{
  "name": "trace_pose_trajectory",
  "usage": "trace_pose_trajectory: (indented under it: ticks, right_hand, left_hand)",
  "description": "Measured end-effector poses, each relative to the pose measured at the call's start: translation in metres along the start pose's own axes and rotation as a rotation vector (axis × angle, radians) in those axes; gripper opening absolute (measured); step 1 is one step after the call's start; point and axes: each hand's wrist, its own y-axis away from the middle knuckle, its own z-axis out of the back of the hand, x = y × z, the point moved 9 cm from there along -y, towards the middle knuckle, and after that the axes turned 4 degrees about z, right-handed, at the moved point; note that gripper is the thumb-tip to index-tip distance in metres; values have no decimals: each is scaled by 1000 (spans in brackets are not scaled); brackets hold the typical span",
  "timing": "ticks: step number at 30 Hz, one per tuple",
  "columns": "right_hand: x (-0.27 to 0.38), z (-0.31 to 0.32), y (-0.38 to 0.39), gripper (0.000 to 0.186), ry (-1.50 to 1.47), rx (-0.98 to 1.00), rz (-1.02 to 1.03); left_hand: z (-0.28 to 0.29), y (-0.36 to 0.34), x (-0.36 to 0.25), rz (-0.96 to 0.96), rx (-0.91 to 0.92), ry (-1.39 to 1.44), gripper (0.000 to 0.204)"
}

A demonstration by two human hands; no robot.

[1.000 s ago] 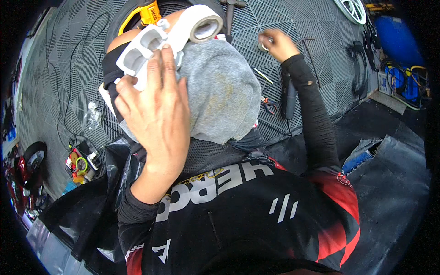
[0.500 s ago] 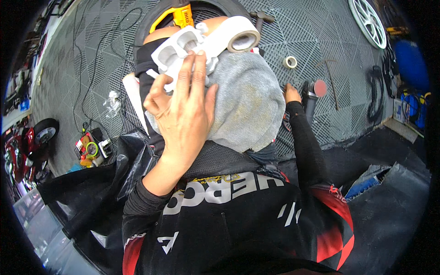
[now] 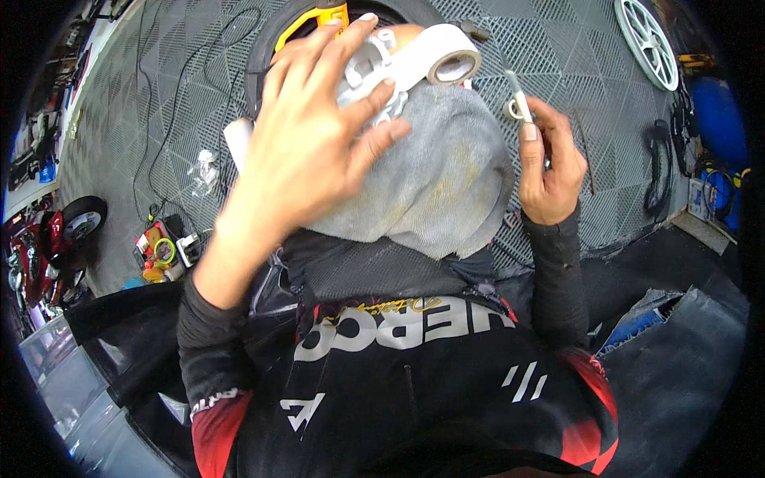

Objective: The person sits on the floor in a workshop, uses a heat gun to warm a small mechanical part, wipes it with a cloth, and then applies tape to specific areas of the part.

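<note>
**Hands on a metal part over a grey cloth**

Left hand (image 3: 307, 151) lies flat with fingers spread across a pale cast metal part (image 3: 414, 68), which rests on a grey cloth (image 3: 442, 183) draped over the person's lap. The part's round, open end points up and to the right, beyond the fingertips. Right hand (image 3: 546, 171) is raised beside the cloth, its fingers pinching a small ring with a thin stem (image 3: 516, 99). Judging by how things lie, the part is steadied but the small ring is not yet on it; the two stay apart, so fitting seems yet to be done. Grey tiled floor (image 3: 558, 48) carries a white wheel rim (image 3: 647, 44) and black cables (image 3: 159, 95) nearby.
</note>
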Motion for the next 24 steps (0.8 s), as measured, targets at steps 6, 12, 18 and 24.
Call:
trace_pose_trajectory:
  ticks: [6, 12, 18, 24]
  right_hand:
    - [41, -29, -4, 18, -198, 158, -55]
    - [32, -48, 6, 23, -135, 210, -170]
    - [45, -53, 5, 28, -41, 182, -32]
    - [50, -40, 3, 36, 69, 149, -12]
  left_hand:
    - [13, -47, 31, -162, 235, 425, 37]
    - [4, -94, 40, 186, 382, 671, 51]
    - [-63, -119, 43, 66, 665, 575, 48]
    - [-82, -119, 29, 56, 778, 784, 34]
